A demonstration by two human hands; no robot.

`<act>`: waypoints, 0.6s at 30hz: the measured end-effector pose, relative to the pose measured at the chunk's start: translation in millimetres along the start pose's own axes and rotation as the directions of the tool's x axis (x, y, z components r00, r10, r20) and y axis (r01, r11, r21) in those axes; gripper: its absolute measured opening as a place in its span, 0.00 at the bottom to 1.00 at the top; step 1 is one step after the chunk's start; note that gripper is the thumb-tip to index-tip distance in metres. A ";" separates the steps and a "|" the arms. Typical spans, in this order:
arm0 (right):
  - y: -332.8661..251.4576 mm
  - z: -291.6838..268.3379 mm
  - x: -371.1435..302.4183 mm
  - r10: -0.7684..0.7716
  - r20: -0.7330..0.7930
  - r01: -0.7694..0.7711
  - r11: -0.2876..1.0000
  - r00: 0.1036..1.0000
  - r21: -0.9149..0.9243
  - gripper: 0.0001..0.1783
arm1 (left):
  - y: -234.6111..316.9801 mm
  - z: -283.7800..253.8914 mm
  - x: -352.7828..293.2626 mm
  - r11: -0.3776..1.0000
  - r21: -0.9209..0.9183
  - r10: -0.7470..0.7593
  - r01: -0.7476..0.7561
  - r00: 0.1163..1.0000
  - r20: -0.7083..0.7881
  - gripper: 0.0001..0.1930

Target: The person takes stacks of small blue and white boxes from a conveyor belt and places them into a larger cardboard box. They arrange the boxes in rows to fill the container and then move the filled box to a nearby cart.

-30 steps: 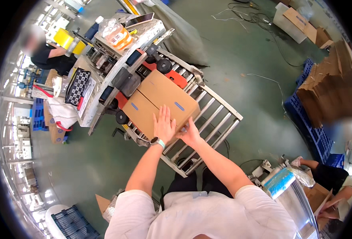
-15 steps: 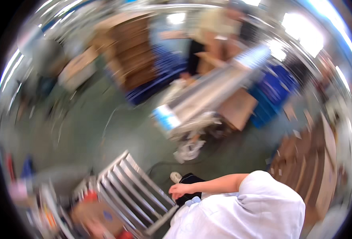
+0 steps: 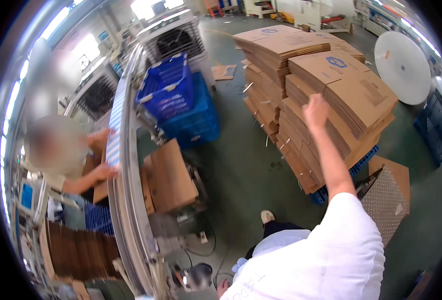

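My right hand [image 3: 316,111] is raised over the near side of a stack of flat brown cardboard boxes [image 3: 341,80], its fingers curled. Whether it touches the cardboard or pinches anything, I cannot make out. The folded boxes lie in several tall piles on a blue pallet [image 3: 320,195], with a blue printed mark on the top ones. Of my left hand [image 3: 223,287] only a small part shows low by my shirt; its fingers are hidden.
A long conveyor [image 3: 129,185] runs along the left, with a co-worker's hands [image 3: 103,172] at its far side. Blue crates [image 3: 188,117] and an open carton [image 3: 171,175] stand beside it. Right of the pallet lie loose cardboard [image 3: 398,175] and a textured metal plate [image 3: 386,202].
My view has swung right, from the metal-slatted rack and conveyor end to the cardboard stack. My right hand has gone from beside my body out to the stack.
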State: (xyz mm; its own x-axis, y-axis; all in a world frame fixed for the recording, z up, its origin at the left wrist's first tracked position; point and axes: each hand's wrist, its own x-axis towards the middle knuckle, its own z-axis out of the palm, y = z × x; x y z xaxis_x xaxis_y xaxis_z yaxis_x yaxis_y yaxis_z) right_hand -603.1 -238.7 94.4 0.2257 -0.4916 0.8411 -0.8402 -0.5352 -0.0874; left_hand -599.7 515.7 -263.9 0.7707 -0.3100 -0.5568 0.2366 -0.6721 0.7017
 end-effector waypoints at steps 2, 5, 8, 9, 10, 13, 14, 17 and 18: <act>73.8 7.6 33.9 0.191 0.227 -0.124 0.952 0.955 -0.280 0.21 | 11.7 -23.7 43.3 0.994 -0.097 -0.037 0.048 0.993 0.113 0.14; 134.5 32.9 29.3 0.232 0.371 -0.068 0.911 0.899 -0.406 0.33 | 40.5 -54.9 104.8 0.935 0.350 0.020 -0.060 0.993 0.117 0.12; 127.8 35.2 31.0 0.185 0.429 -0.055 0.953 0.884 -0.297 0.27 | 70.8 -56.2 153.2 0.358 0.841 0.380 -0.406 0.886 0.266 0.09; 141.4 21.4 26.0 0.187 0.369 -0.043 0.930 0.910 -0.364 0.22 | 171.9 -32.8 165.5 0.546 0.765 0.211 -0.342 0.940 0.269 0.09; 131.9 8.6 30.5 0.178 0.452 -0.013 0.939 0.874 -0.343 0.19 | 195.4 -39.0 158.9 0.531 0.720 0.332 -0.447 0.891 0.309 0.10; 149.5 -29.3 53.3 0.144 0.198 -0.066 0.932 0.969 -0.356 0.09 | 272.0 -26.3 163.1 0.645 0.561 0.428 -0.518 0.854 0.296 0.13; 147.6 -55.7 77.9 0.233 0.105 -0.182 0.916 0.967 -0.357 0.08 | 309.9 -20.1 157.3 0.809 0.489 0.244 -0.326 0.943 0.225 0.15; 127.0 -133.9 140.8 0.031 -0.107 -0.087 0.818 0.994 -0.568 0.07 | 412.3 -13.0 171.8 0.858 0.449 0.147 -0.249 0.957 0.251 0.18; 103.8 -142.2 150.6 -0.055 -0.095 -0.010 0.819 0.994 -0.573 0.07 | 444.1 -10.2 179.2 0.827 0.469 0.197 -0.311 0.941 0.277 0.19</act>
State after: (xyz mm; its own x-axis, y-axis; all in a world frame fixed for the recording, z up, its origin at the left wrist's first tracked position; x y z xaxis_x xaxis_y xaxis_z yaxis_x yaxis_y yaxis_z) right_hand -726.4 -270.6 287.9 0.2232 -0.3942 0.8915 -0.9733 -0.0396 0.2262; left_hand -350.6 168.5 -47.6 0.6074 -0.6101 -0.5088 -0.3218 -0.7746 0.5445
